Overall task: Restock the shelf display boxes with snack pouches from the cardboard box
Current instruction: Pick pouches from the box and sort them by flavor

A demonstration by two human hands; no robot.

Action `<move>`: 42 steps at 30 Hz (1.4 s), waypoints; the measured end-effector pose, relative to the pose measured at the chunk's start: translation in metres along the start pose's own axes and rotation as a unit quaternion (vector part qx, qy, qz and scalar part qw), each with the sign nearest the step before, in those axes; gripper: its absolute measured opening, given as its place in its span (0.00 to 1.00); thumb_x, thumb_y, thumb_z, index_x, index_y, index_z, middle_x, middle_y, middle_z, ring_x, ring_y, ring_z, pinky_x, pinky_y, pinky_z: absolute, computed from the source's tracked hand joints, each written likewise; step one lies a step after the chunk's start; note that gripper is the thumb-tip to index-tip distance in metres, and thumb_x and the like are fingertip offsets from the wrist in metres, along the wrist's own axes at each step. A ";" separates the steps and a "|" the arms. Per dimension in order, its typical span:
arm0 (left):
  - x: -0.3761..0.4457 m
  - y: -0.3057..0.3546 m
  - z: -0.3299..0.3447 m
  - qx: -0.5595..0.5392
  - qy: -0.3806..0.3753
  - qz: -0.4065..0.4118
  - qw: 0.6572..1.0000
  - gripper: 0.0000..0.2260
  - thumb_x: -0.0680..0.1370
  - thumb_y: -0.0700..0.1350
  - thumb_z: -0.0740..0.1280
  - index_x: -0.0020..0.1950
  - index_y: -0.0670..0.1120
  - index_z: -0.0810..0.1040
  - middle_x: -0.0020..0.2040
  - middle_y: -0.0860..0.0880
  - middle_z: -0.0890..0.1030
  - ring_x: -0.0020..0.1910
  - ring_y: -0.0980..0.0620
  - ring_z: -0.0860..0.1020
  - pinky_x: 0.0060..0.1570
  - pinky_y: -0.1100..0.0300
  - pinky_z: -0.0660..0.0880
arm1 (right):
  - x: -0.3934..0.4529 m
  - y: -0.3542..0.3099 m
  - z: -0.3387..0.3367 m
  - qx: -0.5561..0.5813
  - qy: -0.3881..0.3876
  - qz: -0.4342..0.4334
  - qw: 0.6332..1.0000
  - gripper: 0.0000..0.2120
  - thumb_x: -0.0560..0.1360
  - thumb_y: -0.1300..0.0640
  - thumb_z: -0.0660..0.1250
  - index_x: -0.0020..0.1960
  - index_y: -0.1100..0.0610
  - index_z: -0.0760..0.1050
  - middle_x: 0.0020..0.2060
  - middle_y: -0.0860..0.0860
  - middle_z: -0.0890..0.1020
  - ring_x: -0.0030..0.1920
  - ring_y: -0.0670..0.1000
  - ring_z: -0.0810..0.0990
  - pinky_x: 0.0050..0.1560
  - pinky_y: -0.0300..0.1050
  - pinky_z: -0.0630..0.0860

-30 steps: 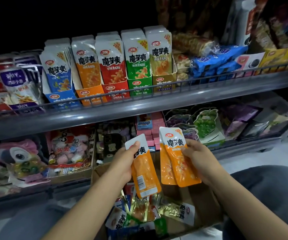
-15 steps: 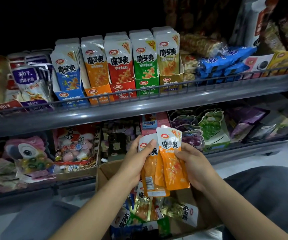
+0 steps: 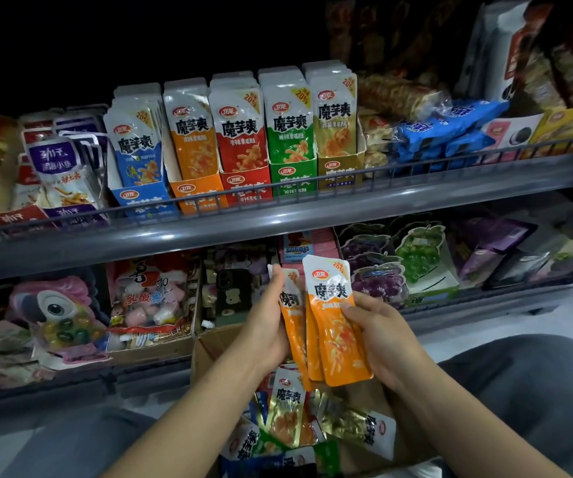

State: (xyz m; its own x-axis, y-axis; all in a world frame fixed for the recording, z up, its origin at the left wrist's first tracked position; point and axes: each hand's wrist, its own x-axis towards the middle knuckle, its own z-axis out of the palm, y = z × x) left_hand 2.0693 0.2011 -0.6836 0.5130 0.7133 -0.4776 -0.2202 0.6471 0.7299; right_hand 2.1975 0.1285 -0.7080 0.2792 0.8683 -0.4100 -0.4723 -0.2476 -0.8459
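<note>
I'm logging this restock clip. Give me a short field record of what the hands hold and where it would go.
left hand: grips one orange pouch
right hand: grips front orange pouches
pouch position: overlapped, above the cardboard box
box contents: mixed loose pouches
matching display box: orange display box, upper shelf, second in the row
likely next: lift stack to it

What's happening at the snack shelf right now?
A person is gathering orange snack pouches over the open cardboard box. The left hand and right hand both grip the small stack. The orange display box on the upper shelf looks like their destination; loose pouches remain in the box.
</note>
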 end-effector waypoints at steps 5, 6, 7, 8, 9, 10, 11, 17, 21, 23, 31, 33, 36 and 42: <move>0.003 -0.003 0.003 0.023 0.008 -0.008 1.000 0.31 0.70 0.66 0.56 0.60 0.45 0.77 0.53 0.39 0.83 0.52 0.40 0.82 0.52 0.45 0.77 | -0.003 0.006 0.015 -0.041 0.036 -0.061 0.997 0.08 0.79 0.61 0.61 0.54 0.56 0.79 0.43 0.57 0.85 0.43 0.56 0.83 0.46 0.53 0.80; 0.003 -0.004 0.004 0.023 0.006 -0.008 1.000 0.33 0.67 0.67 0.58 0.61 0.45 0.76 0.53 0.39 0.83 0.52 0.40 0.81 0.54 0.44 0.77 | -0.003 0.008 0.018 -0.074 0.043 -0.079 0.993 0.08 0.79 0.60 0.61 0.53 0.54 0.79 0.44 0.56 0.85 0.45 0.56 0.83 0.50 0.54 0.80; 0.003 -0.003 0.005 0.020 0.004 -0.003 1.000 0.33 0.66 0.66 0.60 0.62 0.45 0.76 0.54 0.39 0.83 0.53 0.40 0.81 0.55 0.44 0.76 | -0.003 0.009 0.021 -0.112 0.046 -0.096 0.988 0.09 0.79 0.59 0.62 0.54 0.53 0.79 0.44 0.54 0.85 0.46 0.54 0.83 0.53 0.53 0.79; 0.003 -0.003 0.006 0.017 0.003 0.010 1.000 0.33 0.65 0.64 0.62 0.62 0.44 0.75 0.54 0.39 0.82 0.53 0.40 0.81 0.55 0.44 0.76 | -0.004 0.009 0.024 -0.151 0.045 -0.113 0.981 0.09 0.80 0.57 0.61 0.55 0.51 0.79 0.44 0.51 0.85 0.47 0.51 0.83 0.54 0.51 0.78; 0.004 -0.002 0.005 0.015 0.001 0.028 1.000 0.33 0.64 0.62 0.64 0.62 0.44 0.75 0.54 0.39 0.82 0.53 0.41 0.81 0.54 0.45 0.77 | -0.005 0.009 0.027 -0.187 0.041 -0.133 0.972 0.10 0.80 0.56 0.61 0.55 0.47 0.78 0.44 0.48 0.84 0.47 0.46 0.82 0.54 0.45 0.78; 0.004 0.000 0.005 0.016 -0.004 0.046 0.999 0.32 0.64 0.60 0.66 0.62 0.43 0.75 0.55 0.39 0.82 0.53 0.42 0.81 0.54 0.47 0.78 | -0.007 0.007 0.030 -0.218 0.033 -0.152 0.963 0.10 0.80 0.55 0.60 0.55 0.42 0.76 0.44 0.44 0.83 0.47 0.41 0.81 0.52 0.37 0.77; 0.003 0.002 0.005 0.015 -0.012 0.064 0.998 0.31 0.64 0.59 0.67 0.61 0.43 0.76 0.55 0.40 0.82 0.53 0.43 0.81 0.53 0.49 0.78 | -0.008 0.004 0.033 -0.242 0.027 -0.167 0.955 0.11 0.80 0.55 0.60 0.54 0.39 0.74 0.44 0.40 0.82 0.46 0.37 0.79 0.48 0.30 0.75; 0.000 0.009 0.013 -0.028 -0.015 0.094 0.995 0.24 0.66 0.58 0.66 0.56 0.45 0.78 0.56 0.44 0.82 0.53 0.46 0.81 0.54 0.50 0.76 | -0.003 -0.007 0.044 -0.284 0.067 -0.215 0.932 0.17 0.79 0.53 0.61 0.68 0.48 0.70 0.53 0.42 0.79 0.48 0.37 0.77 0.44 0.26 0.74; 0.006 0.007 0.010 0.094 0.107 0.153 0.978 0.14 0.73 0.42 0.72 0.59 0.44 0.78 0.50 0.44 0.84 0.49 0.45 0.82 0.51 0.49 0.78 | 0.005 -0.009 0.046 -0.304 0.125 -0.276 0.903 0.18 0.78 0.55 0.64 0.67 0.51 0.72 0.51 0.43 0.78 0.51 0.41 0.76 0.53 0.34 0.74; 0.006 0.008 0.010 0.091 0.122 0.149 0.977 0.13 0.75 0.38 0.69 0.59 0.44 0.76 0.50 0.45 0.83 0.49 0.46 0.82 0.47 0.53 0.78 | 0.009 -0.007 0.047 -0.326 0.144 -0.301 0.885 0.18 0.77 0.55 0.65 0.67 0.52 0.72 0.46 0.42 0.74 0.48 0.39 0.74 0.48 0.26 0.70; -0.002 0.043 0.012 0.023 0.115 0.176 0.977 0.09 0.78 0.36 0.63 0.57 0.44 0.76 0.48 0.46 0.82 0.46 0.49 0.81 0.43 0.53 0.78 | 0.011 -0.033 0.041 -0.389 -0.062 -0.271 0.878 0.27 0.77 0.48 0.64 0.73 0.42 0.59 0.55 0.35 0.75 0.53 0.34 0.76 0.50 0.30 0.74; -0.006 0.053 0.013 0.012 0.102 0.185 0.977 0.10 0.78 0.36 0.63 0.58 0.44 0.75 0.48 0.47 0.82 0.45 0.50 0.81 0.40 0.56 0.77 | 0.009 -0.037 0.045 -0.420 -0.078 -0.275 0.862 0.29 0.77 0.49 0.65 0.73 0.43 0.57 0.54 0.35 0.75 0.51 0.36 0.77 0.47 0.29 0.74; -0.014 0.070 0.014 0.029 0.087 0.178 0.980 0.11 0.78 0.37 0.64 0.59 0.44 0.75 0.52 0.45 0.82 0.50 0.48 0.81 0.43 0.55 0.78 | 0.011 -0.043 0.060 -0.425 -0.053 -0.315 0.847 0.27 0.77 0.50 0.65 0.72 0.45 0.58 0.52 0.38 0.74 0.50 0.40 0.76 0.46 0.28 0.72; -0.025 0.143 -0.006 0.224 0.106 0.236 0.940 0.17 0.71 0.36 0.73 0.58 0.43 0.76 0.53 0.43 0.83 0.48 0.45 0.82 0.47 0.49 0.80 | 0.022 -0.071 0.090 -0.413 -0.059 -0.356 0.836 0.28 0.77 0.51 0.65 0.74 0.44 0.57 0.55 0.41 0.75 0.56 0.47 0.77 0.49 0.35 0.74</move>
State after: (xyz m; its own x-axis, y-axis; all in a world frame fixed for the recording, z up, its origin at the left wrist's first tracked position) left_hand 2.0197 0.2769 -0.5705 0.2581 0.9608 -0.1012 0.0145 0.1009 0.9948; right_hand 2.1614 0.2037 -0.6261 0.1354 0.9463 0.2937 0.5309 0.1810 -0.8279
